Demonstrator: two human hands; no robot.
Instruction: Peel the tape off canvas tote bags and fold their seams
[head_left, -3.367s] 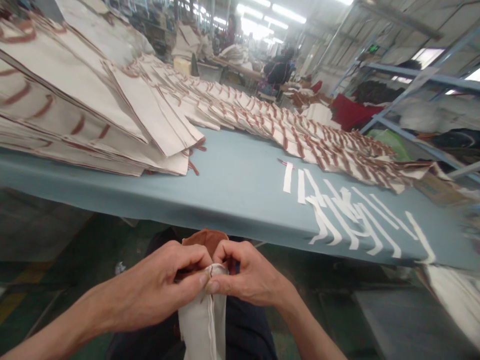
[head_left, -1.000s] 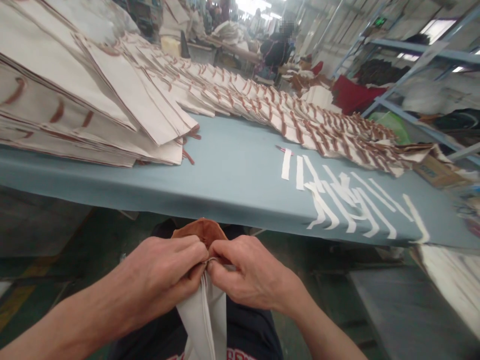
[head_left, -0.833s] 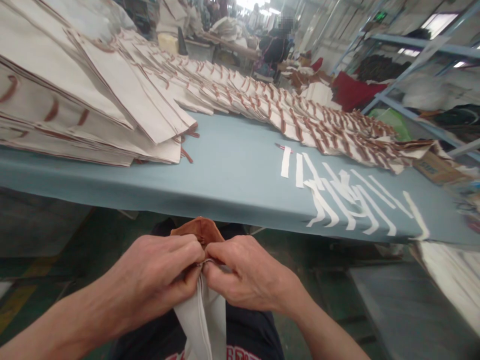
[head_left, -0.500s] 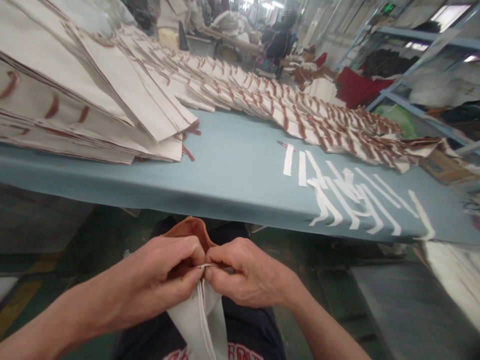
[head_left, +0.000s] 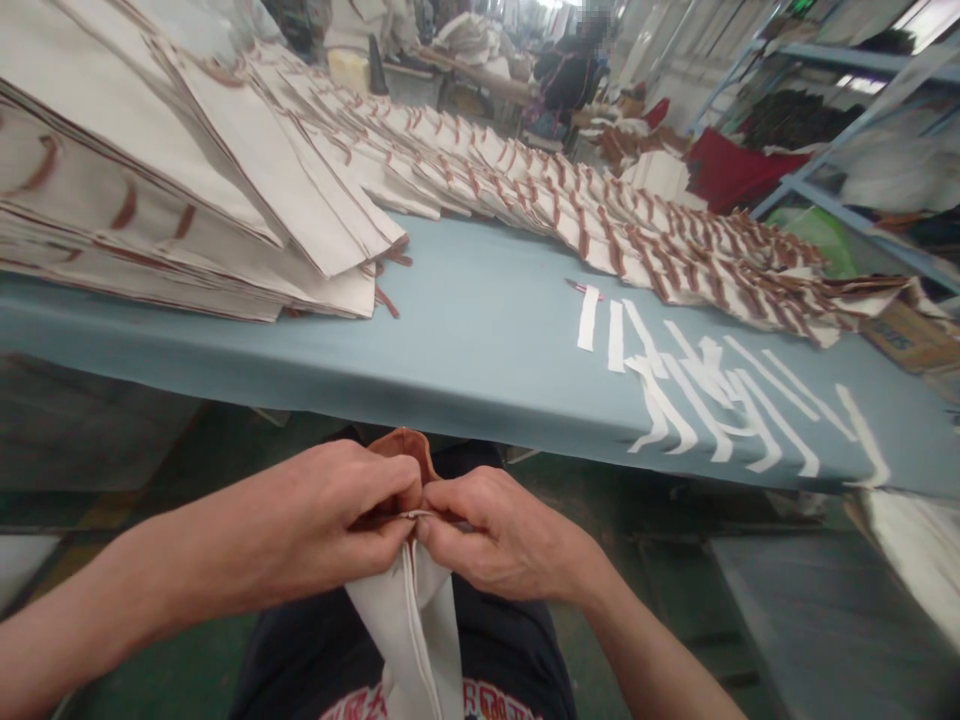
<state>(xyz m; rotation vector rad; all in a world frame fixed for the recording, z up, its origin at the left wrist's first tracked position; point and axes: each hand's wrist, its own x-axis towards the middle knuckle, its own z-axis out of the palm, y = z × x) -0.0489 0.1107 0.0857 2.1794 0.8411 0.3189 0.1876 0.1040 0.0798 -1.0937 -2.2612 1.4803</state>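
Below the table edge, over my lap, both hands pinch the top of a cream cloth bag with a brown cloth end. My left hand is closed on the bag's top edge from the left. My right hand is closed on the same edge from the right, its fingertips meeting the left hand's. The cream cloth hangs down between my wrists.
A blue-grey table stretches ahead. A tall stack of cream bags with brown handles sits at the left, a long overlapping row of them runs back. Several white strips lie at the right. A person sits far behind. Metal shelving stands right.
My hands have stayed pinched on the bag's top edge, working it slightly. The view has shifted a little down and left.
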